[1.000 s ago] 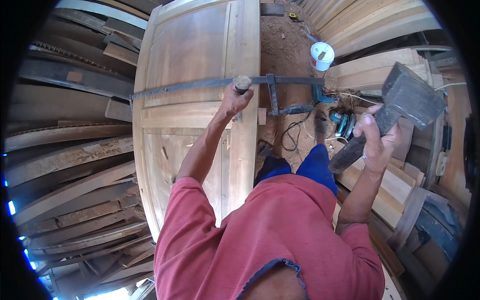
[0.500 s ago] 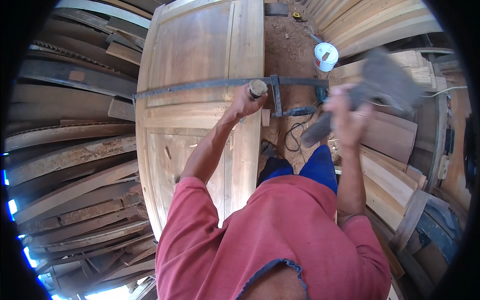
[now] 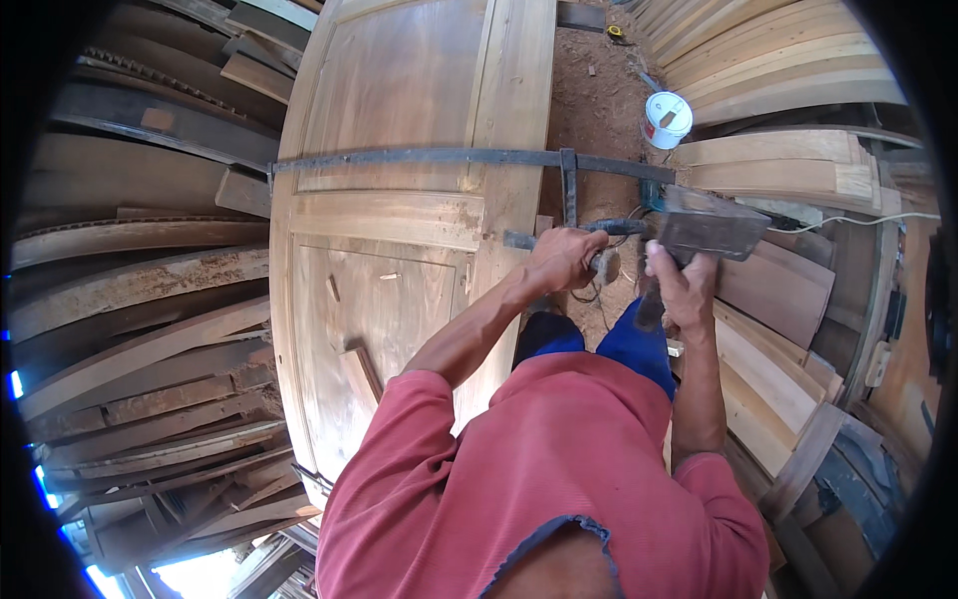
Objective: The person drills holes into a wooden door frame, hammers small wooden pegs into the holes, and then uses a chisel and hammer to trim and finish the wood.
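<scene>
Descending since earlier, mallet (image 3: 711, 228) in right hand (image 3: 679, 285) is nearing chisel (image 3: 559, 243), which left hand (image 3: 564, 258) is gripping. Mis-struck, it is likely endangering knuckles or door panel (image 3: 399, 200).

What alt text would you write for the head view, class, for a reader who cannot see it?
A person in a red shirt grips a round peg with the left hand and a wooden mallet with the right hand, beside a panelled wooden door crossed by a metal bar clamp. Planks lie around.

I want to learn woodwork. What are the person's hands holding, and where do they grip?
The right hand grips a mallet by its handle, just below the head. The left hand clasps a chisel-like tool around its middle.
</scene>
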Tool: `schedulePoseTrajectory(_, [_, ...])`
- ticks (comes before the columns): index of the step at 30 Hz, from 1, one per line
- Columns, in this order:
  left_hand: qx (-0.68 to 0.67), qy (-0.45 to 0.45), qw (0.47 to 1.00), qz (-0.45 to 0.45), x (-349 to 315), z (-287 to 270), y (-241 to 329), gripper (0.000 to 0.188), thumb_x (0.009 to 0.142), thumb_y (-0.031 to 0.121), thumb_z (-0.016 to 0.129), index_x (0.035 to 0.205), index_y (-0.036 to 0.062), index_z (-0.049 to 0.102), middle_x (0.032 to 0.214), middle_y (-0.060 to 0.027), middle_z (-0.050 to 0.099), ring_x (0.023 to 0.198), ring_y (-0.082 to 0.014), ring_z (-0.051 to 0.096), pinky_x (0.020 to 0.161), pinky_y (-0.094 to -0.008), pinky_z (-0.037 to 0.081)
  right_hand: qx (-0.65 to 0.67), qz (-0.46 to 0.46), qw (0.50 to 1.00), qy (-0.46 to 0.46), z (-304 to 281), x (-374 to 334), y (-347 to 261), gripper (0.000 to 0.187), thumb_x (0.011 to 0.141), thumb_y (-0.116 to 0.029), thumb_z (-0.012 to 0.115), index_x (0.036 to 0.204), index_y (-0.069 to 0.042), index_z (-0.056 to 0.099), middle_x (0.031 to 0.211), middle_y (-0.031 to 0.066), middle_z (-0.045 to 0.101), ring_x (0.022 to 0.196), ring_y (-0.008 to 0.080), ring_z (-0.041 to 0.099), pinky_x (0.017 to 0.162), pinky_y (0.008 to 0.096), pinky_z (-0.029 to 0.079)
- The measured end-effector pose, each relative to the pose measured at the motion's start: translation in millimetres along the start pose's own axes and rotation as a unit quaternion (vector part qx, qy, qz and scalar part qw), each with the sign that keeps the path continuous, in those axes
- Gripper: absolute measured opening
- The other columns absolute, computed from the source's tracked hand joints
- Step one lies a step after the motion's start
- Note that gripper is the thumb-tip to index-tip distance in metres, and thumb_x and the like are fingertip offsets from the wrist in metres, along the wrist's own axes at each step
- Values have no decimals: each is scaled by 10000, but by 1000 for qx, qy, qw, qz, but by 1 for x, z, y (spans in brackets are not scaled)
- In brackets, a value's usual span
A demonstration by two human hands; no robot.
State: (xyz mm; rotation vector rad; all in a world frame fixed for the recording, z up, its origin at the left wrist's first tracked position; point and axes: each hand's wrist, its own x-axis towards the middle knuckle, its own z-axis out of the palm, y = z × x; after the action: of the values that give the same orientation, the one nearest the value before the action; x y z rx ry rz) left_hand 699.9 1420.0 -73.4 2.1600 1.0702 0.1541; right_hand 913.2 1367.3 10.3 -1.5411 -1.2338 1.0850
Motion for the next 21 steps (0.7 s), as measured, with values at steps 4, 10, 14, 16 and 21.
schedulePoseTrajectory(4, [4,-2,999,-44,10,11,-23,269,781,223,699,1036,140,675,886,-184,721,865,-413,695,736,-518,548,100,24,993,52,-26,-1,14,186,961,-189,671,970,-7,636,737,44,632,599,120,594,565,287,480])
schedulePoseTrajectory(10, [11,30,997,-65,15,13,-31,389,676,183,778,1033,112,638,854,-196,704,868,-429,680,731,-514,531,82,49,972,217,-12,-1,57,195,968,-180,672,830,-45,647,727,41,650,589,84,587,540,277,458])
schedulePoseTrajectory(14, [-2,51,997,-58,23,20,-38,406,665,182,785,1037,112,639,851,-201,704,861,-436,677,736,-519,532,-130,-2,989,67,27,-20,97,239,901,-156,680,1036,40,693,939,181,729,887,309,693,843,415,518])
schedulePoseTrajectory(16, [22,-8,996,-88,18,21,-40,362,713,175,775,1044,114,639,908,-202,704,893,-425,676,750,-488,543,-261,89,958,-74,23,-27,86,343,857,-150,681,1128,60,658,1013,246,717,951,355,693,901,423,506])
schedulePoseTrajectory(21, [-190,259,944,-70,16,-28,-87,310,852,149,741,1132,82,627,974,-143,718,893,-262,701,793,-390,544,-130,66,989,-30,16,-12,57,327,843,-171,720,1094,30,662,866,151,699,804,252,669,789,381,520])
